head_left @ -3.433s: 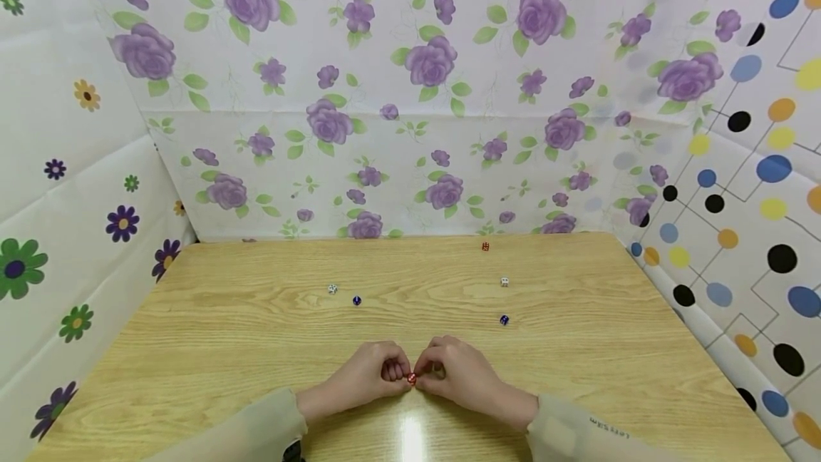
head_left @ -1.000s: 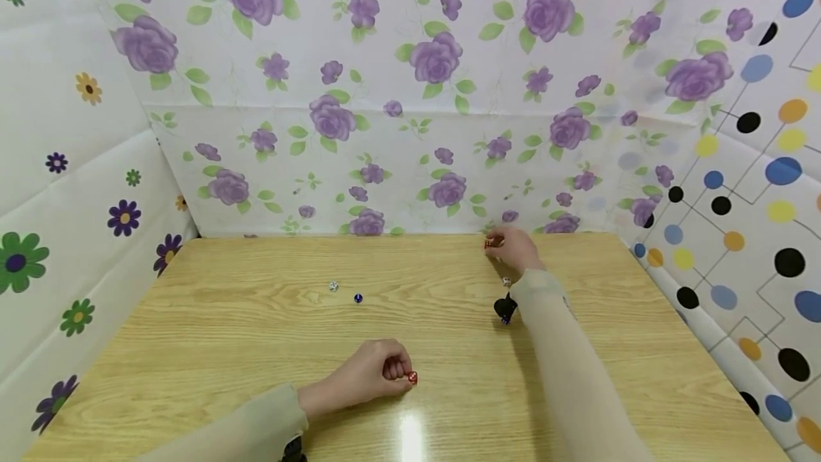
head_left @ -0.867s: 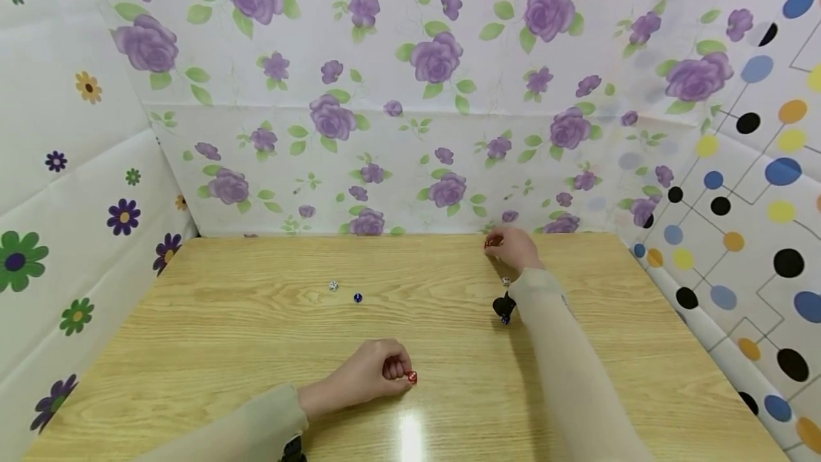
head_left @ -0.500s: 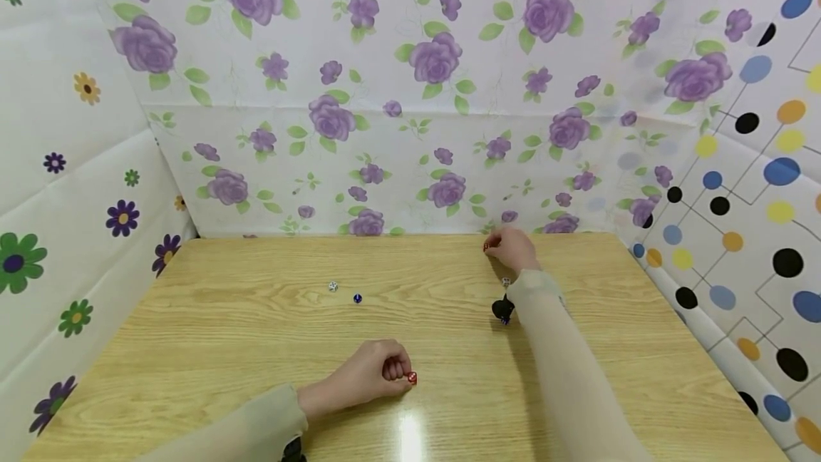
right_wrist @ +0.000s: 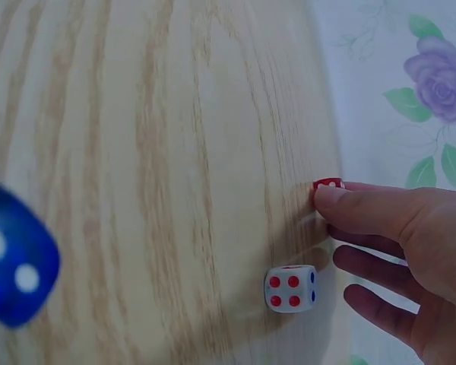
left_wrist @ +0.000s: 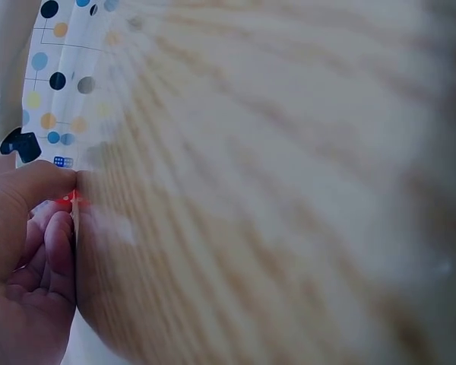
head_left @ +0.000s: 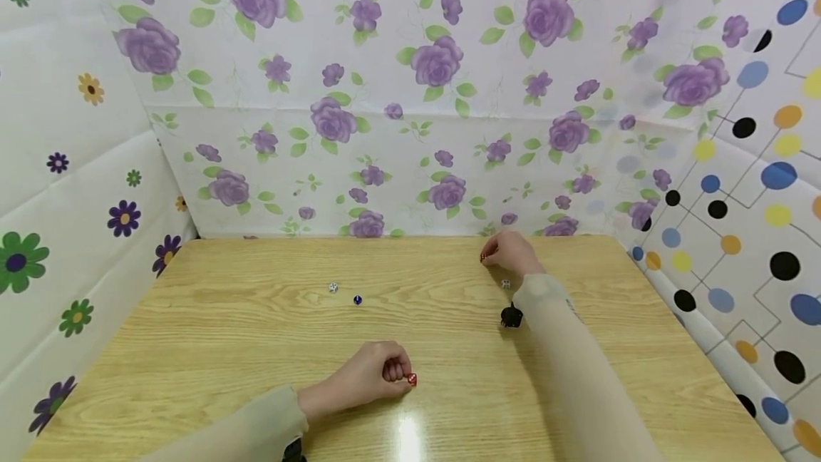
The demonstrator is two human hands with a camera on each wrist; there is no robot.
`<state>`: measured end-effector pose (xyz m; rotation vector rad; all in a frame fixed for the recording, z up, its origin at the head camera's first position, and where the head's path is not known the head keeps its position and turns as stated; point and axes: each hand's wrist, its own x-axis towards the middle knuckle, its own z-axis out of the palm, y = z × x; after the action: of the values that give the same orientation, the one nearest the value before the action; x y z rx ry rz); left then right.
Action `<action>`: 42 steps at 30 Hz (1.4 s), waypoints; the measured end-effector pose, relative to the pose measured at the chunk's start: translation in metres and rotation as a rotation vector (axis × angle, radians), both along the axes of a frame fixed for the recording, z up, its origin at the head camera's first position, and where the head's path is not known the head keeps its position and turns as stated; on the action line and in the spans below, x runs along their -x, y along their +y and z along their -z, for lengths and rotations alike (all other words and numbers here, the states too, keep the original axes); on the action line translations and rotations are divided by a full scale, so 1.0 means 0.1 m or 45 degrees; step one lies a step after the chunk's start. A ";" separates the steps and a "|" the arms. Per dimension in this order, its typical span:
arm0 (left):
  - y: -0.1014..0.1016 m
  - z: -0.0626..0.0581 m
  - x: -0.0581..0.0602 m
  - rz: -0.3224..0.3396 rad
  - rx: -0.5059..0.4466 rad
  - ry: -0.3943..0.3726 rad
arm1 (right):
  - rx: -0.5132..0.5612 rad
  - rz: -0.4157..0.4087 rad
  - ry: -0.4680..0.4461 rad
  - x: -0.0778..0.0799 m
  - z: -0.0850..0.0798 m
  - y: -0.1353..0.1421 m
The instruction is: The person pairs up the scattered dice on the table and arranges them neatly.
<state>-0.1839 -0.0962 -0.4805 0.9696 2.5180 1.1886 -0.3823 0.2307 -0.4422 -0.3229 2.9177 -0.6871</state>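
Near the front middle of the table, my left hand [head_left: 372, 373] pinches a red die [head_left: 412, 379] between thumb and forefinger, its other fingers curled in. In the left wrist view that die [left_wrist: 64, 201] is mostly hidden by the thumb. At the back right, my right hand [head_left: 513, 252] holds a second red die [head_left: 484, 257] at its fingertips, close over the wood. The right wrist view shows this die [right_wrist: 329, 183] between thumb and forefinger, the other fingers spread. Just below that hand lies a white die [right_wrist: 290, 289] with red and blue pips.
A blue die [right_wrist: 19, 255] lies nearer my right wrist, hidden in the head view behind a black wrist camera [head_left: 511, 316]. Left of centre lie another white die [head_left: 333, 287] and blue die [head_left: 358, 299]. Patterned cloth walls [head_left: 398, 162] enclose the wooden table [head_left: 256, 334].
My right hand left the front die, reached to the back right and took hold of the second red die. Over the last half second it has drawn that die slightly nearer. The left hand stays put.
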 end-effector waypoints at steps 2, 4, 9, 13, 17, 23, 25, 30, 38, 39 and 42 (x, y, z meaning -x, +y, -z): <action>0.00 0.00 0.00 0.000 -0.004 -0.003 | -0.011 -0.027 -0.016 -0.03 -0.03 -0.02; 0.00 0.00 -0.01 0.000 -0.009 -0.002 | -0.026 -0.058 -0.013 -0.05 -0.04 -0.04; 0.00 0.01 0.00 -0.002 -0.010 0.007 | -0.079 -0.159 0.037 -0.12 -0.03 -0.11; 0.00 0.02 0.00 -0.009 0.007 0.017 | -0.144 -0.264 0.102 -0.22 -0.03 -0.21; 0.00 0.02 0.00 -0.011 0.004 0.013 | -0.159 -0.340 0.153 -0.36 -0.02 -0.32; 0.00 0.03 -0.01 -0.020 0.001 0.012 | -0.132 -0.380 0.188 -0.55 0.02 -0.44; 0.01 0.03 -0.01 -0.019 0.000 0.016 | -0.142 -0.418 0.224 -0.61 0.04 -0.47; 0.01 0.03 0.00 -0.016 -0.006 0.027 | -0.130 -0.496 0.275 -0.79 0.07 -0.54; 0.01 0.04 0.00 -0.011 -0.007 0.027 | -0.103 -0.513 0.279 -1.11 0.11 -0.63; 0.01 0.04 0.00 -0.012 -0.007 0.025 | -0.101 -0.499 0.273 -1.15 0.12 -0.64; 0.01 0.04 0.00 -0.016 -0.002 0.020 | -0.086 -0.469 0.265 -1.23 0.12 -0.66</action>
<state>-0.1843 -0.0951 -0.4844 0.9686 2.5398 1.1913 -0.2594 0.1644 -0.4544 -0.9459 2.9343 -0.5226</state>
